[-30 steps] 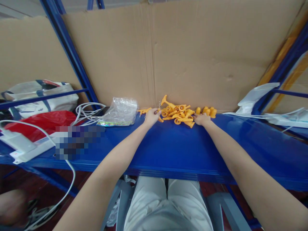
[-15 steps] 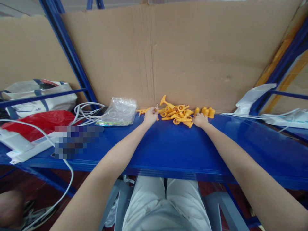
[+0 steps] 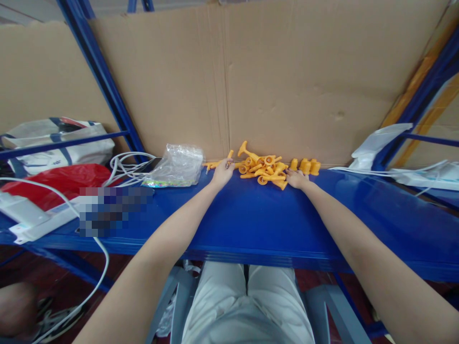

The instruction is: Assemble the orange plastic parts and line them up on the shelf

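My left hand [image 3: 223, 176] is closed around an orange plastic piece [image 3: 230, 155], whose end sticks up above the fingers. A small metal coil or chain shows at the fingertips. Beside it, to the left, lie more slim orange pieces [image 3: 211, 166], partly hidden by the hand. A heap of orange horn-shaped plastic parts [image 3: 263, 168] with flared open ends lies between my hands. My right hand [image 3: 297, 179] rests low at the heap's right edge, fingers stretched toward it, with no held thing visible. Several short orange caps [image 3: 305, 166] stand just behind that hand.
A clear plastic bag [image 3: 179, 165] and coiled white cables [image 3: 125, 167] lie left on the blue table [image 3: 265, 224]. Farther left are a red bag [image 3: 71, 184] and a white power strip [image 3: 43, 227]. Cardboard [image 3: 287, 81] walls the back. White devices with cables [image 3: 371, 148] stand right.
The orange piece in my left hand now points up above the fingers, and the dangling metal coil has dropped to the fingertips. My right hand has shifted slightly left.
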Motion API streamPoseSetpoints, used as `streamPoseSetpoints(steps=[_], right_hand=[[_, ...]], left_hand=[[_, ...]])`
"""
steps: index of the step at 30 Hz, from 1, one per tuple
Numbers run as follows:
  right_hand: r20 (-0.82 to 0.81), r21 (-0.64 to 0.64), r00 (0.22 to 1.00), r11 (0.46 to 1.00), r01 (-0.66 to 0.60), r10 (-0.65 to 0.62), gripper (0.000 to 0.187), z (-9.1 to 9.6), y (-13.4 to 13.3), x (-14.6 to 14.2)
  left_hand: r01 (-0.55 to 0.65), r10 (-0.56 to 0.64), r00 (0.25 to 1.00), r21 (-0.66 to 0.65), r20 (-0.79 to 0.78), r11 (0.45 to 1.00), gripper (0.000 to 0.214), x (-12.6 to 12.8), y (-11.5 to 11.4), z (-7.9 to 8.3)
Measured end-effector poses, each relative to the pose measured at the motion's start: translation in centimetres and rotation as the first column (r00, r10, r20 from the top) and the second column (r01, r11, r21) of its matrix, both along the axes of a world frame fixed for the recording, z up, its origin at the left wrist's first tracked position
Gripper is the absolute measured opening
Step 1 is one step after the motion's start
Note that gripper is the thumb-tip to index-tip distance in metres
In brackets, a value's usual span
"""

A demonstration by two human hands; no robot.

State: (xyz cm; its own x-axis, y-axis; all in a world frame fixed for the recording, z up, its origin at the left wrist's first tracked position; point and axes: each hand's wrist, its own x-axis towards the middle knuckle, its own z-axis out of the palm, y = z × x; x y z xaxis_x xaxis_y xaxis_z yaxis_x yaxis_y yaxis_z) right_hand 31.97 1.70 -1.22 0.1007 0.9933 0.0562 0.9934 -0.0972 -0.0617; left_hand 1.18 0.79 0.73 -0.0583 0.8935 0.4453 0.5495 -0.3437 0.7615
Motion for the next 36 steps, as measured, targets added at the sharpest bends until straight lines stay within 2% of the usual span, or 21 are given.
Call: streamPoseSetpoints(steps=[5, 9, 14, 17, 21, 29, 36], right_hand=[[-0.004, 0.015, 1.0, 1.0, 0.0, 0.0, 0.065, -0.4, 0.7, 0.4], [0.004, 0.03, 1.0, 1.0, -0.01, 0.01, 0.064, -0.5, 0.6, 0.4], [-0.007, 0.016, 1.0, 1.0, 0.027, -0.027, 0.064, 0.4, -0.8, -0.5], [-0.01, 0.034, 1.0, 0.999, 0.02, -0.02, 0.06, 0.9, -1.7, -1.1], [-0.006, 0.036, 1.0, 0.999, 0.001, 0.0, 0.056, 1.2, -2.0, -1.4], [-0.021, 0.089, 1.0, 0.996, -0.018, 0.02, 0.05, 0.9, -2.0, -1.3], [-0.007, 0.082, 1.0, 0.996, -0.026, 0.027, 0.05, 1.3, -2.6, -1.7]], left_hand=[[-0.029, 0.0, 0.955, -0.093, -0.295, 0.995, 0.043, -0.3, -0.7, -0.1], [-0.123, 0.037, 0.85, -0.131, -0.525, 0.984, 0.05, -0.3, -1.5, 0.0], [-0.169, 0.049, 0.732, -0.112, -0.68, 0.979, 0.054, -0.6, -1.8, 0.0], [-0.209, 0.022, 0.687, -0.169, -0.727, 0.963, 0.057, -0.8, -1.6, -0.2], [-0.251, -0.025, 0.668, -0.256, -0.744, 0.933, 0.062, -0.8, -1.3, -0.4], [-0.293, 0.035, 0.696, -0.24, -0.717, 0.926, 0.064, -0.9, -0.9, -0.7], [-0.305, 0.052, 0.708, -0.238, -0.704, 0.922, 0.06, -0.9, -1.3, -0.6]])
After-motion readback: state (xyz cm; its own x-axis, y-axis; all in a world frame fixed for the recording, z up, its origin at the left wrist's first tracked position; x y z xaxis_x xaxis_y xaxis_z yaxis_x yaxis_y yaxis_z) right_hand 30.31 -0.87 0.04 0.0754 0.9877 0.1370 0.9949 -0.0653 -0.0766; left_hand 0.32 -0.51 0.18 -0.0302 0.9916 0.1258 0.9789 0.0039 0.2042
